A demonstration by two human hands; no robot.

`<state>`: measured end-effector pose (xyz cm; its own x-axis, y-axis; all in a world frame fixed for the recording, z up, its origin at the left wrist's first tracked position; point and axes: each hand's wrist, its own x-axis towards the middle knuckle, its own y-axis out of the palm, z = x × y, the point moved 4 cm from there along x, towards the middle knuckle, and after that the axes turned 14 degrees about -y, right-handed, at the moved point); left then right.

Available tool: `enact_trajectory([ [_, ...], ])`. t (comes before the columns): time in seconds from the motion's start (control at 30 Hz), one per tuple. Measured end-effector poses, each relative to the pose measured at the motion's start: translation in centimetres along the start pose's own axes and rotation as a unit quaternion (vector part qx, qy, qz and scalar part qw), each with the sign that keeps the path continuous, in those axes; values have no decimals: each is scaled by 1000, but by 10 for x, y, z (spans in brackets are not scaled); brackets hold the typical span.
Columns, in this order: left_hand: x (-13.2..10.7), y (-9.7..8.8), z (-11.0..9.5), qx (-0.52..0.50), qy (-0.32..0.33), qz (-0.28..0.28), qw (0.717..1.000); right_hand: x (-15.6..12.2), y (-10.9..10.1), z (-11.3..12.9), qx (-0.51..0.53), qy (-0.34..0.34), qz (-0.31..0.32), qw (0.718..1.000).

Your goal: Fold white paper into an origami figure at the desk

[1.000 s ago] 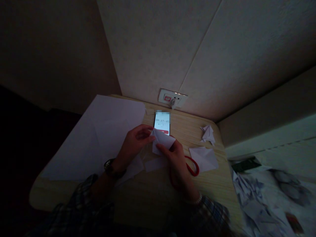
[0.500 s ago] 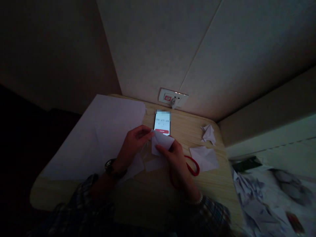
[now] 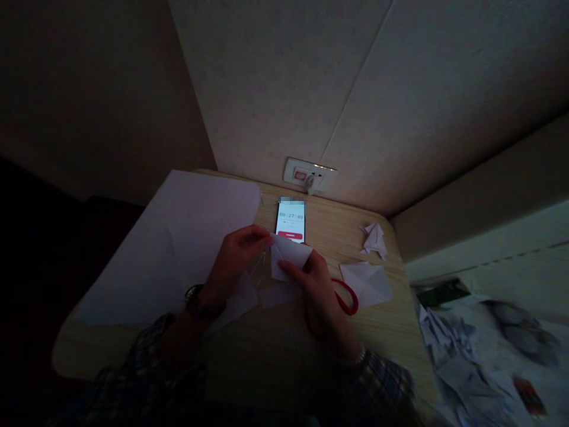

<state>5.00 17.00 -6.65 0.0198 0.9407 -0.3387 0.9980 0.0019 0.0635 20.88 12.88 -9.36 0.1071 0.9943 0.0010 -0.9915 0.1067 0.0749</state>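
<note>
Between my two hands is a small folded piece of white paper (image 3: 291,255), raised over the table just in front of the phone. My left hand (image 3: 237,255) pinches its upper left corner between thumb and fingertips. My right hand (image 3: 315,281) grips its right side, with the thumb lying across the front. Beneath my right wrist, scissors with red handles (image 3: 349,296) are partly hidden. A flat paper scrap (image 3: 278,295) lies below the held piece, and another sheet (image 3: 240,299) shows beside my left wrist.
A lit phone (image 3: 291,219) with a running timer lies near the wall socket (image 3: 309,175). Large white sheets (image 3: 178,231) cover the table's left side. To the right are a folded paper figure (image 3: 373,239) and a creased paper (image 3: 367,283). Crumpled papers (image 3: 462,373) lie beyond the table's right edge.
Both hands keep the same hold on the folded paper. The whole view has shifted very slightly, and the phone's timer has advanced by a second.
</note>
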Motion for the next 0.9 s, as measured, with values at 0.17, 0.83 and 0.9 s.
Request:
enact_trajectory([
  [0.17,1,2,1,-52,-21,45,997,-2,2,0,39,45,17,998],
  [0.83,-10,14,2,-22,5,35,999,-21,5,47,-446,-397,-101,796],
  [0.9,-11,16,1,-22,5,41,999,-20,6,47,-435,-393,-89,805],
])
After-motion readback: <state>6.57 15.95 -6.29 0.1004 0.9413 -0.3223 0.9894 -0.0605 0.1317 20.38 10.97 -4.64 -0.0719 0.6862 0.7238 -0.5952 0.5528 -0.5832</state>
